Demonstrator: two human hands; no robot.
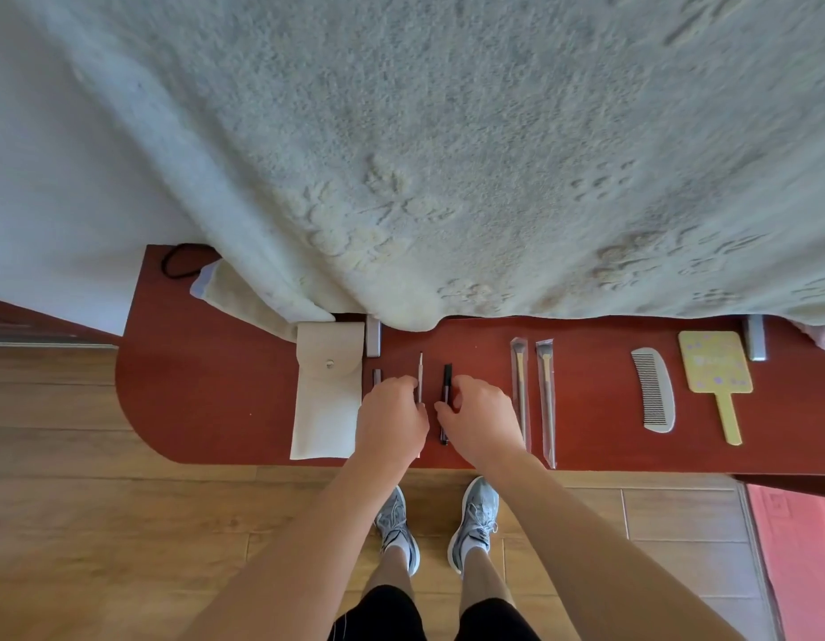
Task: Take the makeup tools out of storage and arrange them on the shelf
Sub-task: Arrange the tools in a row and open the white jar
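On the red-brown shelf (207, 386) a cream storage pouch (326, 400) with a snap lies flat at the left. My left hand (392, 418) pinches a thin pale pencil-like tool (420, 370) just right of the pouch. My right hand (482, 421) pinches a black pen-like tool (446, 381) beside it. A small dark tool end (377, 377) shows between pouch and left hand. Further right lie two brushes in clear sleeves (520, 390) (547, 400), a silver comb (654, 390) and a yellow hand mirror (715, 370).
A thick pale blanket (447, 155) hangs over the shelf's back edge. A black hair tie (179, 261) and a folded cloth (244, 293) lie at the back left. Metal brackets (373, 337) (756, 342) stand on the shelf. Wooden floor, my shoes and a pink mat (799, 557) are below.
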